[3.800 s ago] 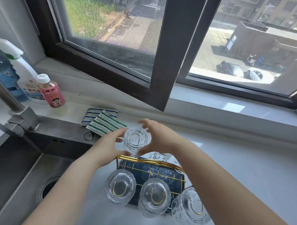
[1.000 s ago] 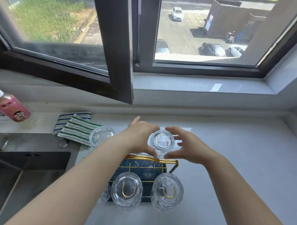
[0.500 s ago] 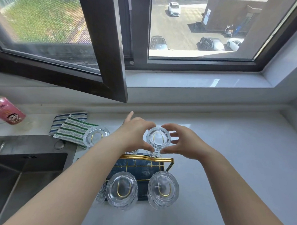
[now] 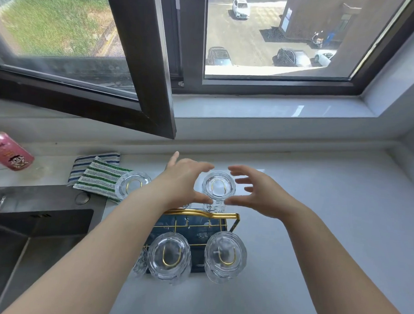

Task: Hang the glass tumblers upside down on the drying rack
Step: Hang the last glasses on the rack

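Note:
A gold wire drying rack (image 4: 224, 215) with a dark blue tray stands on the white counter. Several clear glass tumblers hang upside down on its gold pegs: one at the far left (image 4: 133, 185), one at the far right (image 4: 218, 188), two in the near row (image 4: 169, 255) (image 4: 225, 255), and a sliver of another (image 4: 139, 263) beside my left forearm. My left hand (image 4: 186, 179) and my right hand (image 4: 256, 194) flank the far right tumbler with fingers spread, thumbs close to its sides, holding nothing.
A steel sink (image 4: 31, 244) lies to the left. Striped cloths (image 4: 98, 176) and a pink bottle (image 4: 9, 153) sit behind it. An open dark window sash (image 4: 145, 83) juts over the counter's back. White counter (image 4: 340, 234) extends to the right.
Both hands were closed around the far right tumbler half a second ago; now their fingers have spread off it. The tumbler stays on its peg.

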A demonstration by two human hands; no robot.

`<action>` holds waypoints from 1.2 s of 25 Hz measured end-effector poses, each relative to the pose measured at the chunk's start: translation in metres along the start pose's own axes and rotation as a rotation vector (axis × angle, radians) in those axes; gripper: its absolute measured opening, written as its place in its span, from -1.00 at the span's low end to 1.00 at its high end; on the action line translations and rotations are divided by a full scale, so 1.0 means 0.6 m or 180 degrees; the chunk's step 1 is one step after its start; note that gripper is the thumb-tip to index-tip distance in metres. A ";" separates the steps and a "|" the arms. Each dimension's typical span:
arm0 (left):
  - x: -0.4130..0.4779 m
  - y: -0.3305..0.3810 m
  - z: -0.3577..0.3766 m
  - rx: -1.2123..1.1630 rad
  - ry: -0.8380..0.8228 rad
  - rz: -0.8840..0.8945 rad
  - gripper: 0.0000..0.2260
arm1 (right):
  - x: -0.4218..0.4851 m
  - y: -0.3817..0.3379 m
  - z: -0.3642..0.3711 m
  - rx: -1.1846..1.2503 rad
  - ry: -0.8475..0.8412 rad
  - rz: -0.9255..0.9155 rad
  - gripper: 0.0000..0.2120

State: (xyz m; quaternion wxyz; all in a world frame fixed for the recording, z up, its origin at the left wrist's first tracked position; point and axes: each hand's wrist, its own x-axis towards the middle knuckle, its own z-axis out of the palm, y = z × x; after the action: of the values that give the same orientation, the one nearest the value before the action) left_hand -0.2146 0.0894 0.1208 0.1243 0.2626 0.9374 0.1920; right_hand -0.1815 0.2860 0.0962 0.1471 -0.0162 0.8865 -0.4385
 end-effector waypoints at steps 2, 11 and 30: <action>-0.032 0.009 -0.008 -0.0359 0.0434 0.0184 -0.47 | -0.032 0.001 -0.002 0.0089 0.0315 -0.0099 -0.44; -0.198 0.076 0.071 -0.0616 0.0610 0.0253 -0.42 | -0.193 0.039 0.064 0.0476 -0.0127 -0.0057 -0.30; -0.171 0.084 0.111 -0.0097 0.0467 -0.0379 -0.31 | -0.179 0.033 0.105 0.0647 0.0098 -0.0038 -0.38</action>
State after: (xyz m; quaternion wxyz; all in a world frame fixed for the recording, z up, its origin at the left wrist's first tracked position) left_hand -0.0846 0.0933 0.0958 0.0705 0.1898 0.9549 0.2172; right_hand -0.0593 0.2668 0.0713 0.1317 0.0002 0.8394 -0.5273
